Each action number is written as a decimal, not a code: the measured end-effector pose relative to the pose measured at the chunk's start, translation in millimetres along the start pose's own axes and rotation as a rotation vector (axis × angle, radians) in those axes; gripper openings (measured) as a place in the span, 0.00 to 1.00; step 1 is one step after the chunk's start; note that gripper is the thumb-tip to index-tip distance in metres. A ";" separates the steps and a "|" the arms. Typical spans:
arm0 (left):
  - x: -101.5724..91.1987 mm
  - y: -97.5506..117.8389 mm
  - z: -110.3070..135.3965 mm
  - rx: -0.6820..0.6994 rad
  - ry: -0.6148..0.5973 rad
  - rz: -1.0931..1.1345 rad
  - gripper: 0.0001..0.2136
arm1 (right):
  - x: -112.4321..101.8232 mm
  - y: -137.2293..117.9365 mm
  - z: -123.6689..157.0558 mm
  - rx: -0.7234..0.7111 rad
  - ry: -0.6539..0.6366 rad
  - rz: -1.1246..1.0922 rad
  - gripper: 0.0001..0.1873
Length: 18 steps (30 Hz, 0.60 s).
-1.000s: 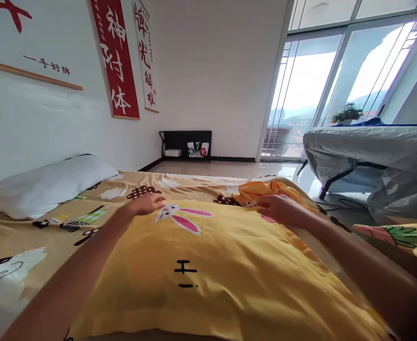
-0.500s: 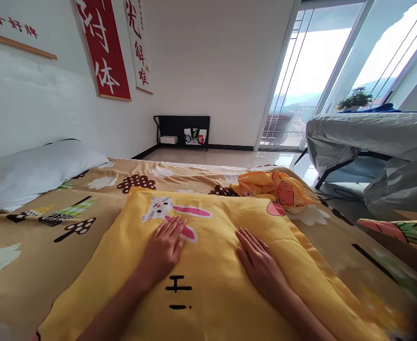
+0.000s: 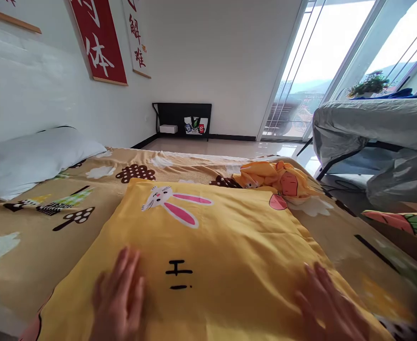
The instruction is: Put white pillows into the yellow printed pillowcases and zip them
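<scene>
Bare L hand (image 3: 116, 300), bare R hand (image 3: 331, 305)

two hands (image 3: 118, 300) (image 3: 329, 305), one white pillow (image 3: 48, 154), three scrolls (image 3: 11, 20) (image 3: 105, 45) (image 3: 136, 42)

The yellow pillowcase (image 3: 230, 251) is smooth cloth with a soft sheen, the patterned bedsheet (image 3: 45, 255) matt cloth; the floor (image 3: 233, 148) is glossy, the table cover (image 3: 368, 118) wrinkled, shiny plastic, and the bottom rod (image 3: 110, 82) of the red scroll (image 3: 102, 40) looks like wood

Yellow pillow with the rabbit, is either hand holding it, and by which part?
Nothing is held: the left hand and the right hand are open over the yellow pillow; blur hides whether they touch it.
</scene>
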<state>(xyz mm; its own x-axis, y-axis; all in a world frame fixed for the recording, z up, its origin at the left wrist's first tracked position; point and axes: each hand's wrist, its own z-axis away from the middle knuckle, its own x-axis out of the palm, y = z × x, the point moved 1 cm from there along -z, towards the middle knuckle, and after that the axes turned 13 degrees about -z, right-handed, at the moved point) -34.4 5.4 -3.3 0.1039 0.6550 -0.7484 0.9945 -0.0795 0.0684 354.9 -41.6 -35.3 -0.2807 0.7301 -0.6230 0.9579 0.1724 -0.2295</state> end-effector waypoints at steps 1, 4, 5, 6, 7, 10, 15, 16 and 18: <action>-7.7 19.5 -8.9 0.088 0.023 0.052 0.28 | 3.9 -26.3 -11.0 -0.015 -0.018 -0.051 0.34; -14.9 80.8 -32.4 0.367 0.032 0.122 0.26 | 24.2 -97.0 -37.0 -0.096 -0.116 -0.186 0.36; -10.4 98.0 -36.9 0.426 0.001 0.125 0.25 | 32.4 -112.6 -41.6 -0.103 -0.136 -0.197 0.36; -3.0 111.4 -39.4 0.441 -0.031 0.120 0.24 | 40.6 -122.9 -43.9 -0.114 -0.167 -0.195 0.35; 6.1 121.0 -39.7 0.446 -0.054 0.109 0.23 | 48.0 -127.7 -43.9 -0.125 -0.197 -0.184 0.35; 31.6 127.5 -31.9 0.461 -0.077 0.062 0.22 | 59.4 -114.6 -32.8 -0.142 -0.307 -0.119 0.32; 35.6 105.7 -10.5 0.541 -0.071 0.008 0.23 | 38.9 -45.8 -1.6 0.012 -0.383 0.012 0.37; 33.2 102.3 -6.9 0.540 -0.066 0.004 0.23 | 31.9 -30.6 4.6 0.059 -0.403 0.041 0.38; 30.0 98.3 -0.8 0.527 -0.062 0.000 0.23 | 17.8 -1.6 17.5 0.168 -0.430 0.100 0.37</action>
<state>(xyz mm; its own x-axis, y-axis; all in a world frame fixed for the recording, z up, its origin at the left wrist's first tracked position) 66.5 17.8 -18.5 0.0871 0.6107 -0.7870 0.8507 -0.4567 -0.2602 347.3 -40.4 -59.1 -0.2213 0.3911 -0.8933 0.9684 -0.0197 -0.2485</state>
